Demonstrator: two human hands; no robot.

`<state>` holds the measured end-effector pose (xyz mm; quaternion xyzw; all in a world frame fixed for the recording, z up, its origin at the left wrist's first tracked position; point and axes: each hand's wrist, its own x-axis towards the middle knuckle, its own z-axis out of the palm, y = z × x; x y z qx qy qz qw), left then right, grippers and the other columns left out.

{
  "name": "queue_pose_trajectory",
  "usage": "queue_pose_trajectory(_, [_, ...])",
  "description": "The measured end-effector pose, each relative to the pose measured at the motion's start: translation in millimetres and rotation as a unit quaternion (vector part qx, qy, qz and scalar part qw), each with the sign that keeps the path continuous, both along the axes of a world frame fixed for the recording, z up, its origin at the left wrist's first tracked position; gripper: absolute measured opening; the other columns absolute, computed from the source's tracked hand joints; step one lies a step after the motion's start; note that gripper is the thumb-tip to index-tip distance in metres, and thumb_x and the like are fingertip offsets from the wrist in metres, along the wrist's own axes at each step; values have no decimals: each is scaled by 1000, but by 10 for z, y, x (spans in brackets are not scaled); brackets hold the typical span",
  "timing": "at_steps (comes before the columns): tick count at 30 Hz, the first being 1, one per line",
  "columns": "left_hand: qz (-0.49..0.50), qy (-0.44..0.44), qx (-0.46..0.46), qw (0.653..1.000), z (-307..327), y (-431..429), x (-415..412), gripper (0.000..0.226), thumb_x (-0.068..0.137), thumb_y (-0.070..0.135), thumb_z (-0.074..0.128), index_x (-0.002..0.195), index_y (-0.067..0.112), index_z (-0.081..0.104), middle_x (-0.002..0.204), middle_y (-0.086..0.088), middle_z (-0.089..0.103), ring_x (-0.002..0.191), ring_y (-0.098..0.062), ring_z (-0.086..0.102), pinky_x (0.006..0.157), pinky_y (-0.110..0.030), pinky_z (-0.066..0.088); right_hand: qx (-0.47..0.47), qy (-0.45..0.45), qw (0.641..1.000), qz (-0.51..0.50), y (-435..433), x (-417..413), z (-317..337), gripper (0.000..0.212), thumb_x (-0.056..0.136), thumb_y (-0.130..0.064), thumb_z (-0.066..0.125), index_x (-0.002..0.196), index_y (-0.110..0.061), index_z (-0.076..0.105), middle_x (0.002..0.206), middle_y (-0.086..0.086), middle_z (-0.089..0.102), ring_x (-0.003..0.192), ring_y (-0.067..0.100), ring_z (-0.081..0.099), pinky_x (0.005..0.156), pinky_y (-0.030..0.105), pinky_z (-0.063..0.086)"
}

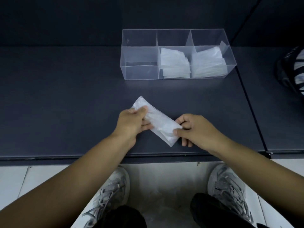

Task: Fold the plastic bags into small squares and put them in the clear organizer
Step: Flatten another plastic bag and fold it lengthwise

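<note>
A white plastic bag [158, 123], folded into a long narrow strip, lies slanted over the dark table [65, 96] near its front edge. My left hand [131, 123] pinches the strip's upper left end between thumb and fingers. My right hand [192, 129] pinches the lower right end. Farther back stands the clear organizer [139, 71] with three compartments. Its middle compartment holds folded bags [174, 63], and the right one holds more folded bags [208, 63]. The left compartment has nothing in it.
A dark striped object [292, 69] sits at the right edge of the view on a neighbouring surface. A seam [250, 102] separates that surface from the table. Below the table's front edge I see my two shoes on a pale floor.
</note>
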<state>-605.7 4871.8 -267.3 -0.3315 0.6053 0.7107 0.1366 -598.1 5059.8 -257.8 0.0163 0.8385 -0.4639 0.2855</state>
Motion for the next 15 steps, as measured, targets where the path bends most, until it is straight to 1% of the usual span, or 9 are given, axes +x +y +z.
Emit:
queue_pose_trajectory(2, [27, 18, -69, 997, -25, -167, -144, 17, 93, 14, 61, 84, 0, 65, 75, -10, 62, 59, -19, 66, 53, -22, 56, -5, -17, 1000, -15, -1, -13, -9, 9, 85, -8, 67, 91, -11, 61, 59, 1, 68, 45, 10, 59, 42, 20, 43])
queue_pose_trajectory(4, [34, 97, -185, 977, -28, -275, -130, 16, 95, 12, 57, 92, -1, 66, 74, -5, 65, 60, -16, 68, 62, -26, 59, -16, -47, 998, -26, -3, -61, 22, 13, 84, -6, 69, 93, -8, 61, 64, 4, 71, 46, 12, 61, 39, 21, 41])
queue_pose_trajectory(5, [-14, 188, -280, 941, -27, -263, -18, 14, 95, 14, 56, 97, 4, 65, 80, 0, 67, 71, -16, 70, 74, -26, 58, -17, -56, 998, -24, -6, -76, 42, 14, 83, -6, 69, 94, -7, 60, 66, 5, 72, 47, 13, 62, 39, 21, 41])
queue_pose_trajectory(7, [-244, 377, -430, 783, -26, -19, 359, 30, 91, 33, 57, 113, 13, 60, 107, 5, 65, 103, -16, 61, 97, -18, 43, -20, -60, 998, -19, -21, -94, 56, 14, 83, -5, 69, 94, -6, 60, 66, 5, 71, 49, 13, 63, 39, 20, 41])
queue_pose_trajectory(8, [-345, 411, -457, 709, -103, 95, 542, 48, 88, 45, 57, 122, 11, 57, 120, 1, 61, 114, -18, 54, 104, -19, 35, -19, -63, 998, -19, -23, -83, 62, 14, 84, -5, 69, 95, -6, 60, 65, 4, 71, 49, 13, 63, 40, 20, 42])
queue_pose_trajectory(9, [-408, 401, -463, 677, -146, 155, 635, 64, 84, 53, 57, 128, 7, 55, 128, -4, 57, 121, -20, 50, 108, -23, 33, -21, -72, 997, -23, -19, -72, 79, 14, 84, -7, 69, 95, -6, 60, 65, 3, 71, 51, 13, 63, 41, 20, 42])
queue_pose_trajectory(11, [-426, 369, -474, 676, -218, 182, 665, 71, 80, 52, 64, 130, 1, 55, 131, -9, 57, 124, -24, 51, 109, -31, 37, -56, -116, 990, -55, -4, -37, 124, 13, 87, -10, 67, 97, -8, 60, 68, 3, 70, 52, 12, 63, 43, 19, 42])
queue_pose_trajectory(13, [-378, 381, -481, 693, -201, 126, 617, 54, 80, 32, 76, 122, 1, 63, 122, -9, 64, 114, -25, 59, 100, -34, 46, -140, -182, 967, -114, 18, 1, 213, 10, 90, -14, 63, 98, -9, 59, 68, 2, 68, 51, 13, 63, 42, 19, 42])
queue_pose_trajectory(15, [-339, 418, -486, 689, -188, 96, 565, 36, 76, 6, 74, 112, 2, 69, 111, -7, 70, 100, -25, 66, 89, -33, 51, -194, -207, 950, -129, 57, 33, 333, 11, 91, -15, 61, 100, -9, 60, 69, 3, 69, 51, 15, 63, 41, 19, 42])
